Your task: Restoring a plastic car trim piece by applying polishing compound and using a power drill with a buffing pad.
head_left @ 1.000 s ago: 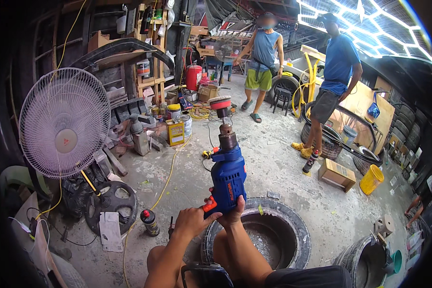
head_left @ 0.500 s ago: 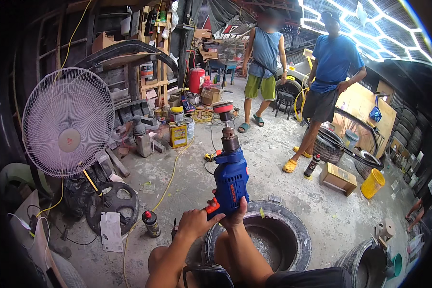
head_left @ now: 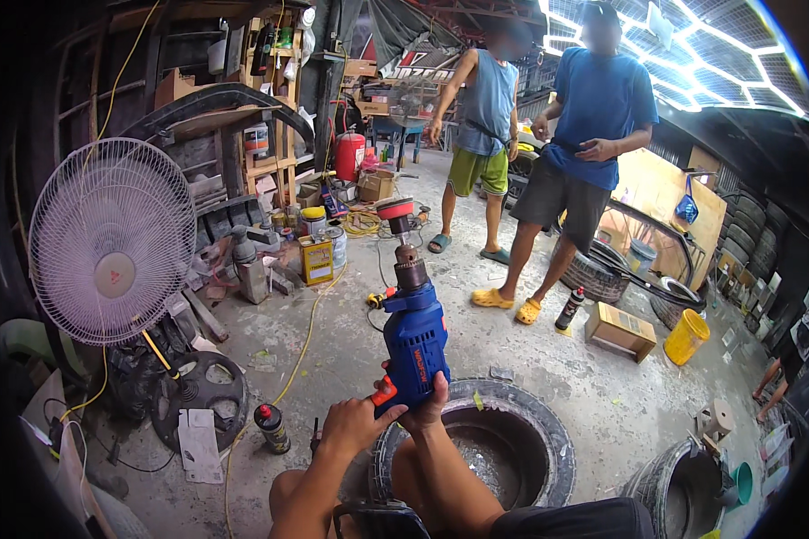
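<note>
A blue power drill [head_left: 415, 346] points away from me, with a round red-and-black backing pad [head_left: 395, 209] fitted in its chuck [head_left: 411, 268]. My left hand [head_left: 355, 426] is closed at the drill's orange trigger, on the left of the handle. My right hand [head_left: 429, 410] wraps the handle from the right, its thumb up along the body. Below the drill lies a tire [head_left: 562, 454] flat on the floor. To the left of my hands stands a dark bottle with a red cap [head_left: 271, 428].
A large fan [head_left: 114, 242] stands at left. One person in a blue shirt [head_left: 602, 108] and another in a sleeveless top [head_left: 490, 103] stand ahead. A yellow cord [head_left: 307, 332] crosses the floor. A wooden box [head_left: 620, 331] and yellow bucket [head_left: 687, 337] sit right.
The person in the blue shirt has stepped left, toward the other person, and brought both hands in front of the body. My view has shifted slightly; both my hands keep their hold on the drill.
</note>
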A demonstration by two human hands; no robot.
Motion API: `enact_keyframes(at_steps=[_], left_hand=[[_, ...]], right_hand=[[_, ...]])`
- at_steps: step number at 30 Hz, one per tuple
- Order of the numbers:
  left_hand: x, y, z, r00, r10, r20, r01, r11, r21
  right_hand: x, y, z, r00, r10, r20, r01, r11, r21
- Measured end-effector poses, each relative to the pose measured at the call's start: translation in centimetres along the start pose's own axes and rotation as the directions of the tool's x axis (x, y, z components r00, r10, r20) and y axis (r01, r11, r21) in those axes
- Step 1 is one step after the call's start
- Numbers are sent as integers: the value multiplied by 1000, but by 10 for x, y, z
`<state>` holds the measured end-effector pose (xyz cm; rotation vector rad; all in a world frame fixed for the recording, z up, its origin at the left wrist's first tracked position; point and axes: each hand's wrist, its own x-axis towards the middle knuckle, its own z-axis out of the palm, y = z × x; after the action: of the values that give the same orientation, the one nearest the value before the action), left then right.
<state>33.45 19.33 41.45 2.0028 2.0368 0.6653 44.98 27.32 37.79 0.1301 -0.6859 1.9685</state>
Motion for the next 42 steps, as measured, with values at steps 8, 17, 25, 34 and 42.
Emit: enact_keyframes(at_steps=[8, 17, 25, 34, 42], left_hand=[[-10, 2, -5, 997, -72, 8, 73, 995, -70], [-160, -5, -63, 943, -175, 283, 310, 769, -559], [-201, -6, -23, 963, -171, 209, 269, 562, -782], [-139, -5, -47, 921, -319, -226, 18, 612, -791], [-132, -7, -36, 940, -190, -283, -40, 763, -645]], right_hand=[[-3, 3, -16, 998, 36, -53, -38, 998, -41], [14, -9, -3, 999, -29, -39, 25, 995, -94], [14, 1, -8, 996, -41, 84, 37, 998, 48], [10, 1, -6, 996, -7, 92, 7, 1000, 9], [10, 4, -12, 998, 39, 49, -39, 999, -10]])
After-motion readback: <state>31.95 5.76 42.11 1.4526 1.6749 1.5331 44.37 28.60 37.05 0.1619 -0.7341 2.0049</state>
